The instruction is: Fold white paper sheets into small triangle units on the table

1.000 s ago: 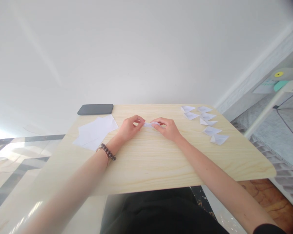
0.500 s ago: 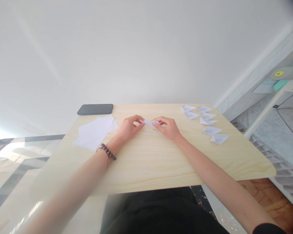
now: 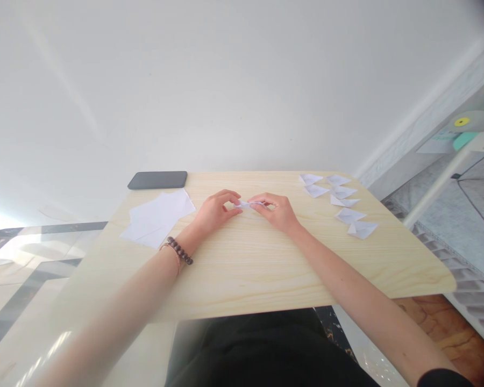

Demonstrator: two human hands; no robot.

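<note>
Fingers of the right hand pinch one end of a small folded paper over the pale wooden surface. Those of the left hand stand slightly parted about its other end; whether they grip, I cannot tell. Dark beads circle that wrist. Farther left lie loose white sheets and a dark flat slab; rightward, seven folded pieces.
</note>
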